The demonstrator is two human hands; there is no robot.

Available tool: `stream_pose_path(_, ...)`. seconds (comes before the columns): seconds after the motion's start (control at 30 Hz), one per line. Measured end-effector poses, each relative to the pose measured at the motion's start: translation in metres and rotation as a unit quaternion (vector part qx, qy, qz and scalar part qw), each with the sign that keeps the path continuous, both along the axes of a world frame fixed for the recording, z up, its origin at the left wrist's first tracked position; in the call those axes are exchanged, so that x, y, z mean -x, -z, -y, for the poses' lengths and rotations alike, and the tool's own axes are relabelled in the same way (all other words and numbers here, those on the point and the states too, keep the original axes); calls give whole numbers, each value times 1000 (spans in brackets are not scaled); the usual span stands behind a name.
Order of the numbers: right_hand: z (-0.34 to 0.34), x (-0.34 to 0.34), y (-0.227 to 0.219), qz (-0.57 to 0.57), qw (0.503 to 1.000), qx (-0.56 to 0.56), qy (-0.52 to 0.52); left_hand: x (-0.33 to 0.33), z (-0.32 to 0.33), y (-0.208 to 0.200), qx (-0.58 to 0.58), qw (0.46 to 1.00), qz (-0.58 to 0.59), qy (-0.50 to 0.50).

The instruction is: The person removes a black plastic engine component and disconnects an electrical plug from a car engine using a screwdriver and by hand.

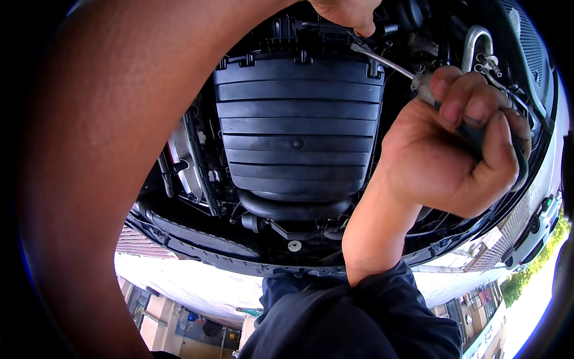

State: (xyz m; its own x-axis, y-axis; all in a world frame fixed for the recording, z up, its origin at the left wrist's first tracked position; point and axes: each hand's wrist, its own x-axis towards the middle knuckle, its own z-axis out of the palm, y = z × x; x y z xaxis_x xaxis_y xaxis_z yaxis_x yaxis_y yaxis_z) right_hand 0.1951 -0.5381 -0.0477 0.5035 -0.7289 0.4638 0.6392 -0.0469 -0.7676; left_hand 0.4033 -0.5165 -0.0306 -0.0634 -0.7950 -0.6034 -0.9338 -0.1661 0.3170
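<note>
My right hand (460, 143) is closed round the handle of a screwdriver (391, 64). Its metal shaft slants up and left, and the tip sits by a dark fitting behind the ribbed black engine cover (299, 125). My left hand (350, 13) reaches in at the top edge, just above the screwdriver tip. Its fingers are bent down and closed at that spot; most of the hand is cut off, and what they grip is hidden. My left forearm hides much of the left side of the engine bay.
A bent metal pipe (476, 45) with fittings rises right of my right hand. Below the cover runs a thick black hose (293, 206). The car's front edge (239, 263) curves across in front of me. A light-coloured vehicle (532, 233) stands at far right.
</note>
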Motion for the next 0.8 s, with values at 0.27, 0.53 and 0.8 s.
stream_pose_path(0.27,-7,-5,12,-25,992,121,-20,-6,-13,-9,-5,1000,-17,-1)
stream_pose_path(0.53,17,-4,3,-46,999,-14,8,17,-85,-44,80,993,-27,-86)
stream_pose_path(0.8,10,-12,6,-44,992,-86,80,43,-146,-62,120,978,-44,-166)
